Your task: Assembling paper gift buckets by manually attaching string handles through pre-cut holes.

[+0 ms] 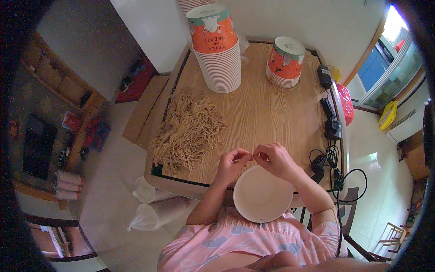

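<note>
Left grip (234,165) and right grip (275,159): both pinched narrow, fingertips nearly meeting. Can't tell what, if anything, sits between them.

White paper bucket (263,195): mouth up, just on the body side of both grips, between forearms; right hand overlaps its far rim.

Counts: 1 bucket by the grips. 1 tan twine bundle (188,131), left and ahead of left grip on the bench (253,118). 2 upside-down bucket stacks on the bench: tall stack (217,68) far ahead-left, short stack (286,63) far ahead-right.

Another stack (192,5) behind the tall one is mostly hidden and cut off. Nested rims too fine to count. Black cables (333,156) right of right grip, tangled; can't separate them.
</note>
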Demonstrator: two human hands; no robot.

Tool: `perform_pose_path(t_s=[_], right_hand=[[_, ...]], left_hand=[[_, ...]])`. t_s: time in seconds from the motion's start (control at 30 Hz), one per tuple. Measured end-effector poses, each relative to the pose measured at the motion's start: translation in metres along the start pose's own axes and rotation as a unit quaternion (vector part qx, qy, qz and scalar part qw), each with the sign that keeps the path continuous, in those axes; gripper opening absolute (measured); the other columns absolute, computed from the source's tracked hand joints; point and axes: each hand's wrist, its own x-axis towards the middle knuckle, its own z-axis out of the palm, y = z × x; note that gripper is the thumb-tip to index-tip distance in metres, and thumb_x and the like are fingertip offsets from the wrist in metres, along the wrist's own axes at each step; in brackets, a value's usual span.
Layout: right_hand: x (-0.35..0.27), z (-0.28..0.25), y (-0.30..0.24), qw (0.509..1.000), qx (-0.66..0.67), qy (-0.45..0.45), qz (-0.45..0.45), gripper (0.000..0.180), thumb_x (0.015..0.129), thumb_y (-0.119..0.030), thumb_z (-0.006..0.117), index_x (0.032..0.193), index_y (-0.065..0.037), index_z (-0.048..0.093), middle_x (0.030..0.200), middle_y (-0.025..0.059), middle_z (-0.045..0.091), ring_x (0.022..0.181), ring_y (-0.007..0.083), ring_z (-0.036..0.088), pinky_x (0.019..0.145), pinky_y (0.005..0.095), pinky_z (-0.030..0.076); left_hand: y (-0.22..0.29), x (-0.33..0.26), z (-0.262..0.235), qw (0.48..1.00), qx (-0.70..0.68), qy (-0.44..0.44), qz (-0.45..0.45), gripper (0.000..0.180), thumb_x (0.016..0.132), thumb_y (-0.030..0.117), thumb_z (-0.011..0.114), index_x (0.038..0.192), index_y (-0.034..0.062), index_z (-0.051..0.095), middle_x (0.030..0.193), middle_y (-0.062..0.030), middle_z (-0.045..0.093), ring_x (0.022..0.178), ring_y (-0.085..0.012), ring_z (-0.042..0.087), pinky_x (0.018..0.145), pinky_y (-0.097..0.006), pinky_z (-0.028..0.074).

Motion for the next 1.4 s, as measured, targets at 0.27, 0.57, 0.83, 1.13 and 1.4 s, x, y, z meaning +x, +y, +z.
perform_pose_path(t_s=[0.27,0.57,0.83,1.13,1.4], right_hand=[[0.000,0.005,0.007,0.998,-0.021,0.039,-0.047,0.009,0.077,-0.009,0.061,0.078,-0.001,0.060,0.066,0.0127,0.059,0.057,0.0267,0.059,0.053,0.0341,0.046],[0.000,0.006,0.009,0.999,0.029,0.016,0.015,0.011,0.079,-0.008,0.061,0.087,-0.001,0.064,0.074,0.0116,0.060,0.062,0.0214,0.058,0.057,0.0312,0.046],[0.002,0.005,0.010,0.997,0.063,0.007,0.049,0.010,0.079,-0.007,0.061,0.085,-0.001,0.064,0.073,0.0095,0.060,0.062,0.0172,0.056,0.058,0.0291,0.046],[0.001,0.005,0.009,0.997,0.042,-0.001,0.060,0.011,0.078,-0.009,0.063,0.085,0.000,0.063,0.073,0.0095,0.059,0.062,0.0176,0.057,0.058,0.0298,0.046],[0.002,0.004,0.008,0.999,0.028,-0.001,0.041,0.011,0.079,-0.009,0.062,0.085,0.000,0.062,0.074,0.0110,0.059,0.062,0.0206,0.057,0.058,0.0308,0.046]], left_hand=[[-0.008,0.000,0.001,1.000,-0.006,0.004,0.024,0.015,0.083,0.010,0.063,0.096,0.0031,0.064,0.081,-0.0028,0.066,0.072,-0.0063,0.059,0.063,-0.021,0.047],[0.000,-0.003,0.002,0.970,0.170,0.023,0.171,0.020,0.078,0.002,0.064,0.098,0.0042,0.066,0.080,-0.0061,0.065,0.065,-0.0092,0.059,0.054,-0.023,0.046],[0.006,-0.004,0.002,0.943,0.233,0.063,0.231,0.015,0.077,0.003,0.065,0.092,0.0035,0.068,0.080,-0.0092,0.065,0.061,-0.0139,0.059,0.052,-0.025,0.045],[0.009,-0.005,0.004,0.948,0.225,0.067,0.213,0.012,0.077,0.004,0.065,0.089,0.0035,0.064,0.073,-0.0069,0.061,0.057,-0.0122,0.057,0.050,-0.025,0.044],[0.013,-0.004,0.004,0.944,0.238,0.057,0.223,0.012,0.077,0.005,0.065,0.088,0.0041,0.061,0.072,-0.0068,0.060,0.057,-0.0138,0.056,0.050,-0.026,0.044]])
